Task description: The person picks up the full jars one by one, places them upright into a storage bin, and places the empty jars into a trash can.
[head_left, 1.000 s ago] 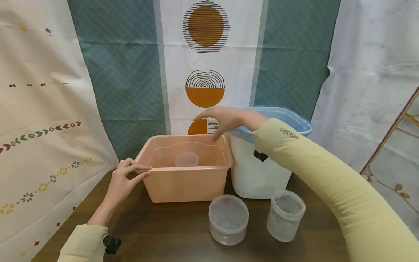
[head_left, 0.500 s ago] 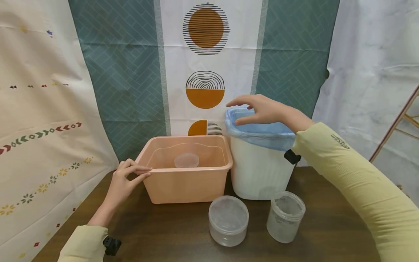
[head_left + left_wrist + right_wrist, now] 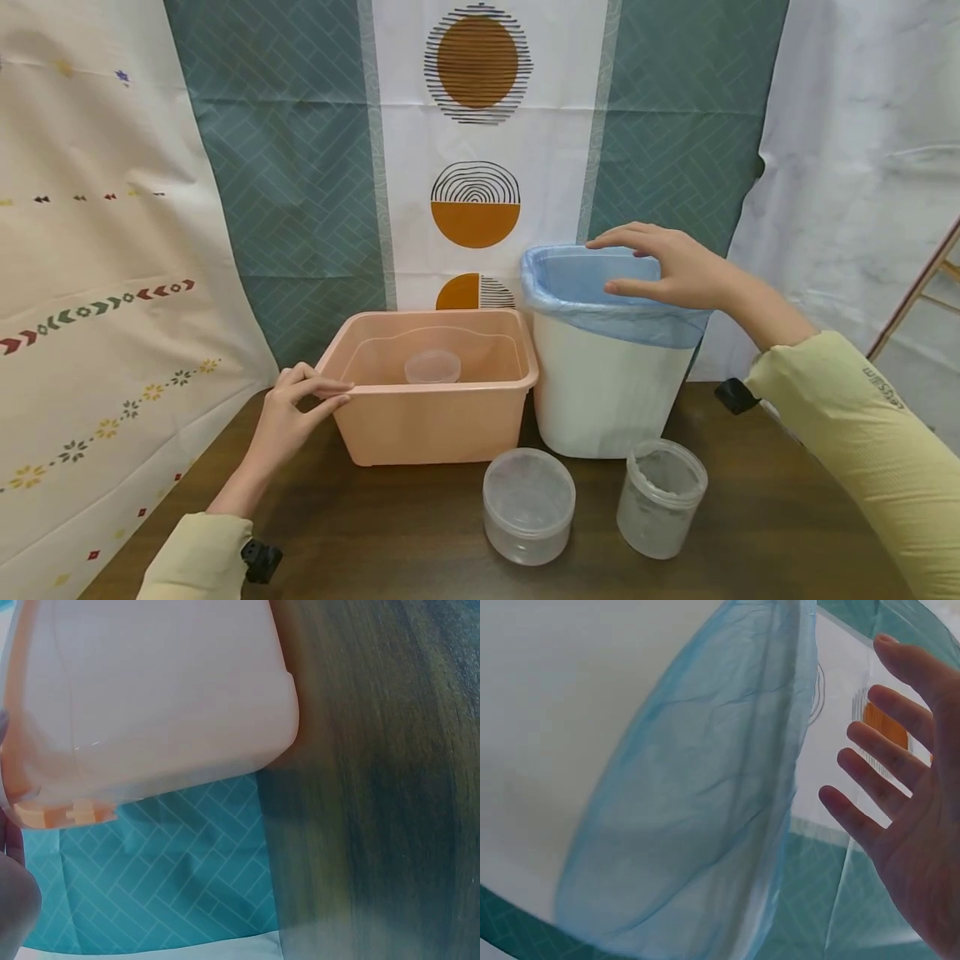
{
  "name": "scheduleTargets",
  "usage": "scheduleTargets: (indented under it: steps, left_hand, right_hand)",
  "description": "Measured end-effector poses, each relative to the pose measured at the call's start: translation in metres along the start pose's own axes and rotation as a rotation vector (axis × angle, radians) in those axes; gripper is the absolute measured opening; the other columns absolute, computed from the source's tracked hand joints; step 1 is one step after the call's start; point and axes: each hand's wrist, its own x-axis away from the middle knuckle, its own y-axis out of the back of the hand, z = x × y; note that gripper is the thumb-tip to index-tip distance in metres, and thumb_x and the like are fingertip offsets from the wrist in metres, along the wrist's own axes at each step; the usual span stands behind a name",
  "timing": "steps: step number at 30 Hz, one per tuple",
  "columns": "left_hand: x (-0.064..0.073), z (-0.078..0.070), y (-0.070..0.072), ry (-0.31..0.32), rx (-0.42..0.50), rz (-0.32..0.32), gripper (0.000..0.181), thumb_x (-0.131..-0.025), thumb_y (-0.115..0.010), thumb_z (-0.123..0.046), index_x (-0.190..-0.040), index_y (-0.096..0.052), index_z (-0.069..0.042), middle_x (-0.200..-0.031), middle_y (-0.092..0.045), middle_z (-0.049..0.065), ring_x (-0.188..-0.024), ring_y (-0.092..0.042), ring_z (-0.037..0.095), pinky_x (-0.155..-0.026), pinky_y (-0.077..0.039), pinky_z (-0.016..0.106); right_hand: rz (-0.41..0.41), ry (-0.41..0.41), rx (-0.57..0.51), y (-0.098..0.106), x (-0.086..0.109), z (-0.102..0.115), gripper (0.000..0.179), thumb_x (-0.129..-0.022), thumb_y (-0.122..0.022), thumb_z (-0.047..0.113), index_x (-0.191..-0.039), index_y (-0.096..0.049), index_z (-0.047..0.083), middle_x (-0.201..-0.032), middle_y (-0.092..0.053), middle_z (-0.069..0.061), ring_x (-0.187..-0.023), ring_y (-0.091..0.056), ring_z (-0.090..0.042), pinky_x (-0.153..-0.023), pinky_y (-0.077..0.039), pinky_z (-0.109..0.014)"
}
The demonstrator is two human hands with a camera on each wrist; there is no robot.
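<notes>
One tub, salmon-pink plastic, rectangular, stood upright on the dark wooden table. One left hand, at the tub's nine o'clock, pinched the near rim between thumb and fingers; the left wrist view caught only parts of that hand at its edge. One clear round piece, partly hidden by the near wall, lay inside the tub; whether dish or lid could not be told. One bin, off-white, upright, stood at the tub's three o'clock, just beside it; contact between the two could not be told. One blue liner, translucent, was folded down over the bin's mouth. One right hand, at the bin's one o'clock, hung by the mouth with its fingers spread and thumb held away; in the right wrist view the fingertips stood apart from one another and from the liner. One squat jar, clear, round, lidded, stood at the tub's five o'clock. One taller jar, clear, stood near the squat jar, at its three o'clock. One patterned cloth, green and white with orange-brown rounds, hung behind, at twelve o'clock.
</notes>
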Motion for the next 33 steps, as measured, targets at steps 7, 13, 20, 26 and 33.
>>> scheduleTargets:
  steps: [7,13,20,26,33]
  left_hand:
    - [-0.001,-0.002,-0.002,0.007,0.007,-0.002,0.024,-0.075,-0.082,-0.003,-0.096,-0.080,-0.014,-0.084,-0.056,-0.004,-0.086,-0.041,0.004,-0.076,-0.029,0.021]
    - [0.000,-0.002,-0.001,0.020,0.010,-0.012,0.024,-0.075,-0.082,-0.002,-0.096,-0.080,-0.014,-0.084,-0.057,-0.003,-0.087,-0.041,0.004,-0.076,-0.029,0.021]
    - [0.001,0.000,-0.002,0.012,0.015,-0.007,0.025,-0.075,-0.082,-0.002,-0.096,-0.080,-0.014,-0.085,-0.057,-0.006,-0.087,-0.041,0.003,-0.076,-0.029,0.021]
    - [0.002,0.000,-0.002,0.008,0.021,-0.012,0.025,-0.074,-0.083,-0.001,-0.095,-0.080,-0.014,-0.086,-0.057,-0.007,-0.087,-0.041,0.002,-0.076,-0.029,0.021]
    - [0.002,0.000,-0.004,0.008,0.033,-0.025,0.025,-0.075,-0.082,-0.001,-0.096,-0.080,-0.014,-0.086,-0.058,-0.002,-0.086,-0.041,0.005,-0.076,-0.028,0.022]
  right_hand:
    - [-0.248,0.070,0.009,-0.008,0.041,-0.015,0.055,-0.084,-0.076,0.005,-0.135,-0.061,0.019,-0.130,-0.063,-0.005,-0.120,-0.048,0.008,-0.094,-0.041,-0.008]
    - [-0.404,0.124,0.032,-0.019,0.061,-0.026,0.052,-0.077,-0.078,-0.004,-0.125,-0.068,0.011,-0.123,-0.065,-0.010,-0.118,-0.045,0.014,-0.094,-0.036,-0.004]
    - [-0.516,0.146,0.067,-0.034,0.074,-0.038,0.046,-0.070,-0.082,-0.004,-0.114,-0.073,0.009,-0.113,-0.066,-0.012,-0.114,-0.049,-0.002,-0.099,-0.032,-0.009]
    - [-0.580,0.121,0.057,-0.047,0.082,-0.044,0.043,-0.066,-0.083,-0.006,-0.107,-0.076,0.006,-0.105,-0.063,-0.014,-0.107,-0.042,-0.001,-0.089,-0.031,-0.018]
    - [-0.700,0.067,0.004,-0.069,0.085,-0.048,0.036,-0.068,-0.080,-0.012,-0.099,-0.078,0.005,-0.096,-0.059,-0.016,-0.102,-0.038,0.003,-0.086,-0.028,-0.018]
